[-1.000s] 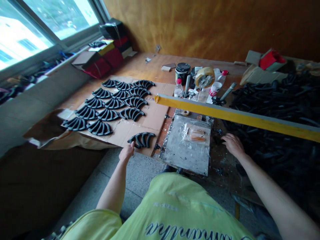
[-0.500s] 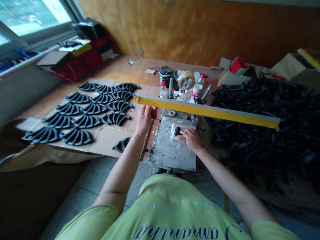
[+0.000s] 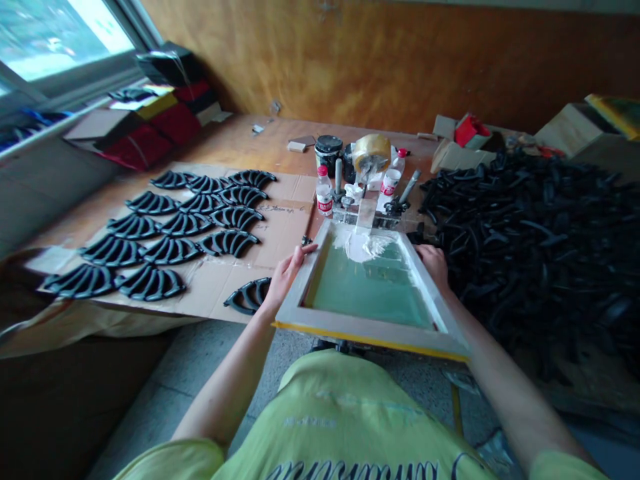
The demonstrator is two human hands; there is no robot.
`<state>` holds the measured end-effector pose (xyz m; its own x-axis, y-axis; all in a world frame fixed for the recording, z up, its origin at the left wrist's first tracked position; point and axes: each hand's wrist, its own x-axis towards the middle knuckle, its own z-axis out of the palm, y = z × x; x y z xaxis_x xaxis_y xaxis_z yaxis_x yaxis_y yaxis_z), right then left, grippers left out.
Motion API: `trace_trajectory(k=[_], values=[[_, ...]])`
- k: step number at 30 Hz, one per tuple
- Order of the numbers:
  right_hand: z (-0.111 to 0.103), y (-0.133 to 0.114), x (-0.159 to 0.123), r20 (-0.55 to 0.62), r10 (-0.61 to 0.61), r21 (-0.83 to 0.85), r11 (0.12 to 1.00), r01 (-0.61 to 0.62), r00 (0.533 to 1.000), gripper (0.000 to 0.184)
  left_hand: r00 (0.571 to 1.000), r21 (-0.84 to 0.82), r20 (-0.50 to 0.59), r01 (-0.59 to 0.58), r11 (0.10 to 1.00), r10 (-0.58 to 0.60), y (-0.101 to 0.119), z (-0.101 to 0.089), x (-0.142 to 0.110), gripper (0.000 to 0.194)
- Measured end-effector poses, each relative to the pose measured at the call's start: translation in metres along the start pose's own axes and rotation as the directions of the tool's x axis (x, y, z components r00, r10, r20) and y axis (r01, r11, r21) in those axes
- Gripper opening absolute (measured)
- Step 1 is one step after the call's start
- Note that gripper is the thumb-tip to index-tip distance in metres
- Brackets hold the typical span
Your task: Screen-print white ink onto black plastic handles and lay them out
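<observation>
A wooden screen-printing frame (image 3: 320,319) with green mesh lies flat in front of me, with white ink (image 3: 364,246) pooled at its far end. My left hand (image 3: 286,275) grips the frame's left rail, thumb over the top. On the right rail rests my right hand (image 3: 434,265), fingers curled against its outer edge. Just left of the frame a set of black curved plastic parts (image 3: 247,296) lies on the cardboard sheet (image 3: 283,233).
Rows of black curved parts (image 3: 170,227) cover the cardboard at left. A big heap of black parts (image 3: 530,233) fills the right side. Behind the frame stand a black ink can (image 3: 328,151), tape roll (image 3: 371,152) and small bottles (image 3: 325,194). Boxes (image 3: 135,133) sit by the window.
The frame, raised on edge before, has swung down flat over the metal plate. My right hand left the plate and now holds the right rail; my left hand moved to the left rail.
</observation>
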<state>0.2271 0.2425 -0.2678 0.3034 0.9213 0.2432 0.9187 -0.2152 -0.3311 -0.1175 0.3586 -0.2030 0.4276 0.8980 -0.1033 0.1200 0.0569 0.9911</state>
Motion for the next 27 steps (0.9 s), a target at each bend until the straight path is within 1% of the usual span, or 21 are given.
trace_trajectory(k=[1, 2, 3, 4, 5, 6, 7, 9, 11, 12, 13, 15, 16, 18, 19, 20, 21, 22, 25, 26, 27], values=[[-0.007, 0.001, 0.011, -0.066, 0.033, -0.009, 0.999, -0.034, 0.997, 0.036, 1.000, 0.024, 0.014, 0.026, 0.999, -0.026, -0.011, -0.001, -0.005, 0.058], [-0.012, -0.003, 0.023, -0.129, 0.030, -0.009, 0.999, -0.031, 0.991, 0.036, 0.998, 0.035, 0.019, 0.051, 0.998, -0.052, -0.023, -0.002, -0.010, 0.057], [-0.014, -0.013, 0.036, -0.179, -0.007, -0.009, 1.000, 0.005, 0.984, 0.039, 0.996, 0.033, 0.024, 0.083, 0.996, -0.084, -0.036, -0.002, -0.012, 0.059], [-0.013, -0.026, 0.049, -0.205, -0.069, -0.016, 0.998, 0.067, 0.976, 0.045, 0.992, 0.026, 0.027, 0.122, 0.992, -0.123, -0.049, 0.000, -0.013, 0.064], [-0.010, -0.041, 0.062, -0.201, -0.146, -0.029, 0.989, 0.144, 0.969, 0.052, 0.986, 0.019, 0.029, 0.162, 0.987, -0.162, -0.062, 0.001, -0.013, 0.069], [-0.005, -0.056, 0.073, -0.165, -0.213, -0.047, 0.977, 0.208, 0.963, 0.055, 0.980, 0.020, 0.024, 0.199, 0.980, -0.199, -0.074, 0.003, -0.013, 0.074], [0.001, -0.070, 0.082, -0.110, -0.257, -0.064, 0.966, 0.251, 0.960, 0.052, 0.974, 0.027, 0.016, 0.227, 0.974, -0.228, -0.083, 0.005, -0.011, 0.076], [0.014, -0.091, 0.093, 0.034, -0.275, -0.090, 0.957, 0.277, 0.961, 0.036, 0.968, 0.043, -0.005, 0.249, 0.967, -0.249, -0.097, 0.007, -0.009, 0.075], [0.024, -0.100, 0.090, 0.161, -0.240, -0.106, 0.960, 0.258, 0.957, 0.018, 0.968, 0.057, -0.019, 0.251, 0.966, -0.250, -0.103, 0.008, -0.007, 0.072], [0.027, -0.102, 0.084, 0.200, -0.226, -0.111, 0.961, 0.252, 0.953, 0.012, 0.968, 0.064, -0.021, 0.251, 0.966, -0.250, -0.104, 0.008, -0.007, 0.070], [0.029, -0.102, 0.075, 0.224, -0.233, -0.113, 0.958, 0.263, 0.946, 0.009, 0.968, 0.072, -0.023, 0.251, 0.965, -0.250, -0.105, 0.008, -0.007, 0.069], [0.028, -0.102, 0.051, 0.250, -0.314, -0.101, 0.932, 0.347, 0.916, 0.010, 0.968, 0.087, -0.034, 0.250, 0.964, -0.248, -0.107, 0.007, -0.007, 0.067], [0.025, -0.101, 0.038, 0.265, -0.380, -0.084, 0.906, 0.414, 0.886, 0.012, 0.968, 0.092, -0.041, 0.248, 0.964, -0.246, -0.108, 0.007, -0.008, 0.066], [0.017, -0.101, 0.019, 0.305, -0.513, -0.027, 0.838, 0.545, 0.803, 0.015, 0.970, 0.100, -0.047, 0.241, 0.965, -0.237, -0.109, 0.007, -0.008, 0.066], [0.012, -0.100, 0.014, 0.323, -0.558, 0.006, 0.809, 0.588, 0.765, 0.015, 0.971, 0.101, -0.048, 0.239, 0.966, -0.235, -0.109, 0.007, -0.008, 0.066], [0.009, -0.100, 0.013, 0.337, -0.582, 0.034, 0.793, 0.608, 0.740, 0.014, 0.971, 0.099, -0.047, 0.238, 0.966, -0.234, -0.109, 0.007, -0.008, 0.067], [0.007, -0.101, 0.014, 0.341, -0.586, 0.052, 0.793, 0.607, 0.735, 0.011, 0.971, 0.097, -0.043, 0.237, 0.967, -0.233, -0.108, 0.008, -0.008, 0.067], [0.006, -0.102, 0.016, 0.330, -0.570, 0.055, 0.808, 0.587, 0.753, 0.009, 0.972, 0.097, -0.035, 0.234, 0.967, -0.232, -0.107, 0.008, -0.008, 0.068], [0.010, -0.106, 0.019, 0.233, -0.475, -0.013, 0.871, 0.491, 0.849, 0.009, 0.972, 0.089, 0.001, 0.233, 0.968, -0.234, -0.103, 0.007, -0.009, 0.069], [0.013, -0.108, 0.015, 0.207, -0.465, -0.038, 0.875, 0.482, 0.861, 0.012, 0.971, 0.079, 0.014, 0.237, 0.968, -0.239, -0.102, 0.007, -0.010, 0.070], [0.015, -0.109, 0.011, 0.195, -0.474, -0.050, 0.870, 0.491, 0.859, 0.014, 0.969, 0.066, 0.023, 0.243, 0.968, -0.244, -0.100, 0.007, -0.010, 0.071]])
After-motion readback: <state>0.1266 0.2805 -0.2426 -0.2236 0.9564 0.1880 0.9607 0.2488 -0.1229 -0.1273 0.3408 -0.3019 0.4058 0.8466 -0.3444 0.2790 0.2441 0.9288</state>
